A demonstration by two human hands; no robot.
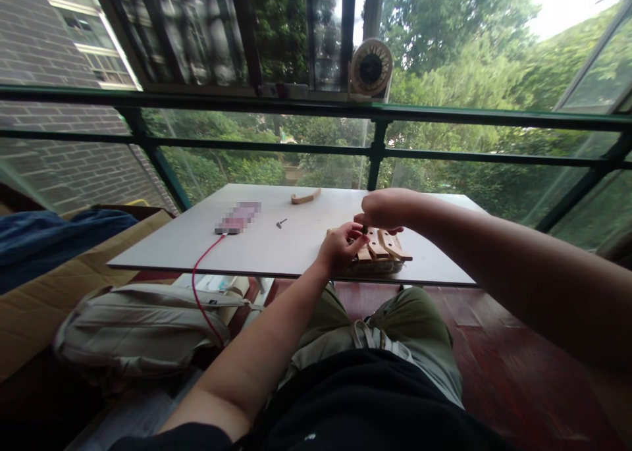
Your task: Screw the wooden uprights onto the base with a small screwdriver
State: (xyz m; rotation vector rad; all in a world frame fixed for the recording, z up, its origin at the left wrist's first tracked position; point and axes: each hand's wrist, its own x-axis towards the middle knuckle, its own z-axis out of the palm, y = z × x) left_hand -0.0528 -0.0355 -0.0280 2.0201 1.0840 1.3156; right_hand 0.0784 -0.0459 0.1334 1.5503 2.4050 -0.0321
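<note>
A small wooden assembly of curved slats [384,247] lies at the near edge of a white board [276,240]. My left hand [340,245] is curled against its left side, fingers pinched together. My right hand [380,211] is closed just above it, gripping a small dark tool or part that I cannot make out. A loose curved wooden piece [305,197] lies at the far side of the board. A small screw [281,223] rests near the middle.
A blurred pink device [237,217] with a red cable [202,286] lies on the left of the board. A grey backpack [143,329] and cardboard [29,299] sit at lower left. A green railing [316,112] and window stand beyond.
</note>
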